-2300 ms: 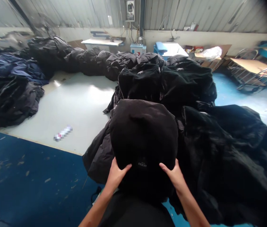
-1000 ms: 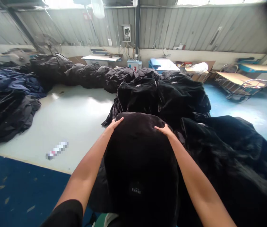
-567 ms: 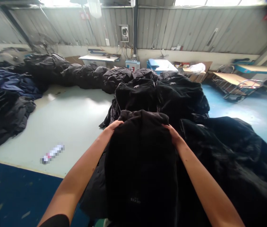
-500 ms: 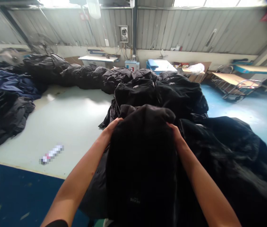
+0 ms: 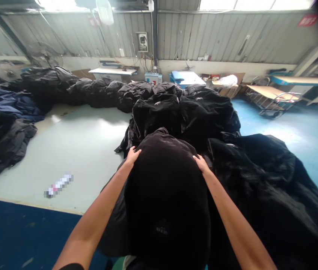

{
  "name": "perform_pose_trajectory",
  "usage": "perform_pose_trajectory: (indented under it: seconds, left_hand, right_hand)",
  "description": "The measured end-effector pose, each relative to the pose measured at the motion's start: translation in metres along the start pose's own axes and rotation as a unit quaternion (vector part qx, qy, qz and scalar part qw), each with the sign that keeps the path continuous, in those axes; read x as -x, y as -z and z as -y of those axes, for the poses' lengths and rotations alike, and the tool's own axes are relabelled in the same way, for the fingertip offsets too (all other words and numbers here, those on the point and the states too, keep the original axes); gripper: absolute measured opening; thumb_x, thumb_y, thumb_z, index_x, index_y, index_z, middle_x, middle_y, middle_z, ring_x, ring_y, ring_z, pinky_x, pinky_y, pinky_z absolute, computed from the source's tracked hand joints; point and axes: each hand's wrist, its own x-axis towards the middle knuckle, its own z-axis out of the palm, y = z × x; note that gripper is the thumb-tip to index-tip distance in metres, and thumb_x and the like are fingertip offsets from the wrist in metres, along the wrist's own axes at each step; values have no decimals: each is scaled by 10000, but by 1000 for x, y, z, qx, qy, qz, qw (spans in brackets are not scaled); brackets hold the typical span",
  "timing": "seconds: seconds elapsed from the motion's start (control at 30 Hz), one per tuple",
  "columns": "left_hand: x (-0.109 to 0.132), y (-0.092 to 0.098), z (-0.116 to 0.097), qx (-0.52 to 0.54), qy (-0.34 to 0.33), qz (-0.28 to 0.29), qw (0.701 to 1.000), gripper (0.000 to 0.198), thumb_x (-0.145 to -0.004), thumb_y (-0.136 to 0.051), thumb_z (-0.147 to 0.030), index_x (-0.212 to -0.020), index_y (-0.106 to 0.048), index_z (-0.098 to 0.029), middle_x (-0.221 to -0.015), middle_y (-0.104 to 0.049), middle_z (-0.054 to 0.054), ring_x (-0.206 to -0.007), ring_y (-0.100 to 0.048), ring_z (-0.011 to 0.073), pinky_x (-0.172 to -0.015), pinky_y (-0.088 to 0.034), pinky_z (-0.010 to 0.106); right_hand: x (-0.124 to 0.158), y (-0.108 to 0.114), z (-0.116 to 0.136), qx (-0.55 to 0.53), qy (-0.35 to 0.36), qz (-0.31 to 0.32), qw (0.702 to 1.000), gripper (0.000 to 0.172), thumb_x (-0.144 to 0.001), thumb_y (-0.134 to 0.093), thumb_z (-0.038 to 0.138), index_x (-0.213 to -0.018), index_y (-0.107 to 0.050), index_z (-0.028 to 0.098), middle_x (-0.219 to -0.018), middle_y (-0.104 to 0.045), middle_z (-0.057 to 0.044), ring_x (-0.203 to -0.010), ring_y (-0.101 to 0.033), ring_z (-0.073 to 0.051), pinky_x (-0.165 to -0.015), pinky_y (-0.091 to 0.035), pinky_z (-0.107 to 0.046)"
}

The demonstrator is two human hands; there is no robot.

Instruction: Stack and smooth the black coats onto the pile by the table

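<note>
On the left, a blurred packet [image 5: 59,185] lies on the pale floor [image 5: 85,142]. The left hand [image 5: 132,156] and right hand [image 5: 202,164] rest on either side of a black plush garment [image 5: 164,202], near centre, fingers [image 5: 136,150] open and flat, gripping nothing. Heaped black garments [image 5: 262,183] lie to the right.

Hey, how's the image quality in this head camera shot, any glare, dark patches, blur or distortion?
In the head view, the skylights blow out white, and glare washes the pale floor. The black garment sinks into shadow, hiding its folds. The top right corner darkens, the small item on the floor is pixelated, and the wide lens bends the corrugated wall.
</note>
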Motion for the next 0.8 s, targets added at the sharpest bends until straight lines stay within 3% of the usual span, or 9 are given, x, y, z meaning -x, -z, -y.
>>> perform_pose_trajectory:
  seconds: [0.1,0.17,0.23,0.3,0.37,0.47,0.63,0.8]
  left_hand:
    - [17,11,4,-46,-68,-10,997,679,-878,-805,-340,-1479,-562,-138,-1623,-497,211,-1561,-420,338,-1300,-319,475]
    - [43,16,10,-106,-162,17,981,614,-920,-759,-347,-1489,-590,-189,-1652,-482,149,-1598,-365,298,-1337,-253,454]
    - [79,18,20,-201,-272,55,939,563,-976,-697,-391,-1507,-599,-233,-1663,-472,125,-1592,-378,302,-1339,-248,506]
    - [121,16,33,-293,-339,94,889,510,-1031,-624,-434,-1518,-601,-285,-1681,-453,112,-1588,-384,341,-1317,-242,629]
    - [160,13,49,-344,-350,126,862,439,-1069,-571,-429,-1494,-622,-335,-1692,-449,85,-1606,-349,359,-1295,-189,723]
    - [203,9,73,-382,-359,140,840,395,-1090,-549,-402,-1468,-649,-349,-1700,-445,75,-1639,-276,359,-1286,-121,764]
    - [241,18,107,-399,-402,122,815,413,-1061,-621,-390,-1461,-672,-304,-1694,-456,118,-1645,-262,376,-1298,-69,750]
    - [273,18,119,-395,-453,214,770,530,-970,-733,-546,-1437,-689,-299,-1618,-562,108,-1622,-319,381,-1294,101,727]
  right_hand:
    - [11,7,-1,46,30,-31,998,529,-890,-652,480,-1295,-718,146,-1405,-677,-196,-1387,-590,-364,-1227,-419,-547]
    - [31,15,0,69,68,-25,995,528,-897,-664,451,-1339,-714,167,-1490,-627,-174,-1480,-505,-331,-1296,-330,-511]
    - [60,19,-2,116,136,-15,984,528,-925,-662,453,-1380,-707,189,-1570,-561,-164,-1521,-456,-319,-1309,-311,-501]
    - [93,19,-7,191,221,-2,956,514,-981,-625,470,-1432,-682,231,-1633,-497,-148,-1534,-440,-332,-1301,-308,-556]
    - [120,15,-16,263,277,21,924,479,-1032,-571,471,-1461,-661,277,-1656,-476,-129,-1536,-440,-355,-1279,-297,-651]
    - [140,7,-36,318,270,45,908,464,-1054,-547,448,-1480,-641,288,-1673,-458,-138,-1555,-411,-392,-1224,-313,-741]
    - [135,-2,-59,347,248,35,904,476,-1069,-520,397,-1521,-601,269,-1699,-416,-163,-1550,-410,-403,-1185,-369,-739]
    - [149,2,-43,344,292,12,893,442,-1065,-540,332,-1479,-640,212,-1646,-463,-202,-1514,-439,-416,-1188,-346,-754]
